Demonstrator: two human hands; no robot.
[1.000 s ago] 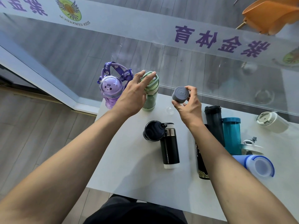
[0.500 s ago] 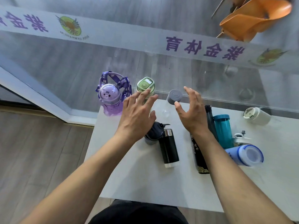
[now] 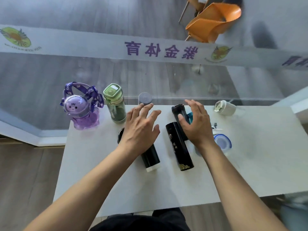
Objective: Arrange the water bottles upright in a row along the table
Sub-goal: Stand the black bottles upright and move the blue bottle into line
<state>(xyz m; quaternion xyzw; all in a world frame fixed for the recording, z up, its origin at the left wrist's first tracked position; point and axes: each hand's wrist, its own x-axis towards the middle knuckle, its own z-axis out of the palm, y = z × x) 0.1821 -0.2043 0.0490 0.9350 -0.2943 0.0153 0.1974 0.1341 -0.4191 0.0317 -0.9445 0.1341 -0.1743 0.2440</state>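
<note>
1. Along the far left of the white table [image 3: 93,172] stand the purple bottle [image 3: 81,112] with its strap, the green bottle [image 3: 115,104] and a clear bottle with a grey cap [image 3: 145,98], all upright in a row at the back edge. They look like light plastic.
2. Next comes the left hand [image 3: 140,130], fingers spread and holding nothing, hovering over a black flask with a white base [image 3: 150,158] that lies on its side. I'd guess it is steel, smooth and fairly heavy, so a full wrap round the middle of the body seems wisest.
3. Just beside it lies a black flask with gold print [image 3: 180,147], likely as slippery.
4. Over the dark tumbler [image 3: 177,110] and a teal bottle [image 3: 190,115] the right hand [image 3: 196,125] hangs open, gripping nothing.
5. Farther right lie a blue-rimmed bottle [image 3: 222,142] and a white bottle [image 3: 225,107], both tipped over.
</note>
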